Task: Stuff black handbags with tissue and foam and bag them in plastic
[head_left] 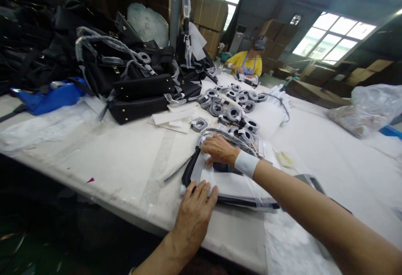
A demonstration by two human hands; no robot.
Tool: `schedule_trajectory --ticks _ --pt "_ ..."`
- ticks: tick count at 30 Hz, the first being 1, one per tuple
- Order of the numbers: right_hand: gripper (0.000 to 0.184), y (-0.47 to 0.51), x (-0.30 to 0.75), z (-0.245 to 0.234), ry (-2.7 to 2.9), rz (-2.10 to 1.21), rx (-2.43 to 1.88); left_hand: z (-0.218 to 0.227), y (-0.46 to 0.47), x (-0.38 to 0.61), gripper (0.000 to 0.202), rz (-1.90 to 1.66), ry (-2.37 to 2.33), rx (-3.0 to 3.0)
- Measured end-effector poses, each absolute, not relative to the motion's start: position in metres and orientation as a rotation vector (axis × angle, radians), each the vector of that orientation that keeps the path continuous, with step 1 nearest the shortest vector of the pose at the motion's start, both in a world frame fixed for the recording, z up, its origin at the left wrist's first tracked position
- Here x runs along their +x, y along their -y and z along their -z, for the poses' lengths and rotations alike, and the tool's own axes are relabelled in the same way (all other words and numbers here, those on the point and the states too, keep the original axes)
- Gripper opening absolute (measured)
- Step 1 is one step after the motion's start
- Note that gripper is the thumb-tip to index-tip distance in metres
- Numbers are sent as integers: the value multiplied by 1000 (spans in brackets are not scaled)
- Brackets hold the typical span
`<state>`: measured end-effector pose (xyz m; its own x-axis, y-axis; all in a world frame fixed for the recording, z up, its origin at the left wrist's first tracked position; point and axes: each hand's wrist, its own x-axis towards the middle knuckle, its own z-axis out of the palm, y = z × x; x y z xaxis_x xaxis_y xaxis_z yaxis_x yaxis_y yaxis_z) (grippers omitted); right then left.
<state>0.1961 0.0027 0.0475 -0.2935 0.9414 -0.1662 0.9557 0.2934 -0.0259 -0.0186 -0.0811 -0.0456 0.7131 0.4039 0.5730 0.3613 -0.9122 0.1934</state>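
Observation:
A black bag (189,167) with white sheeting (234,181) over its upper face lies flat on the table in front of me. My left hand (196,208) rests on the bag's near left edge, its fingers stretched out and slightly spread. Reaching across from the right, my right hand (220,150) has bent fingers at the bag's far left corner, beside a plastic-wrapped handle (230,134). What lies under those fingertips is mostly hidden. A white band (246,164) circles my right wrist.
Several coiled, wrapped straps (216,108) lie beyond the bag. Black bags (141,88) are piled at the back left, near blue material (52,97). A clear plastic sack (370,107) sits at the right. A person in yellow (240,61) works at the far end of the table (125,162).

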Motion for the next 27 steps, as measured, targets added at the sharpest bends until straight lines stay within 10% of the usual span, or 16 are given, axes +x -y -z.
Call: schedule_trajectory --ticks 11,19,27 --pt "28 44 210 -8 -2169 637 2558 22 63 -11 46 -756 -630 2724" --pt "27 72 186 -12 -2088 1020 2491 3 55 -22 4 -401 -590 2588" --pt "16 97 146 0 -2101 691 2759 13 64 -34 25 -517 -642 2617"
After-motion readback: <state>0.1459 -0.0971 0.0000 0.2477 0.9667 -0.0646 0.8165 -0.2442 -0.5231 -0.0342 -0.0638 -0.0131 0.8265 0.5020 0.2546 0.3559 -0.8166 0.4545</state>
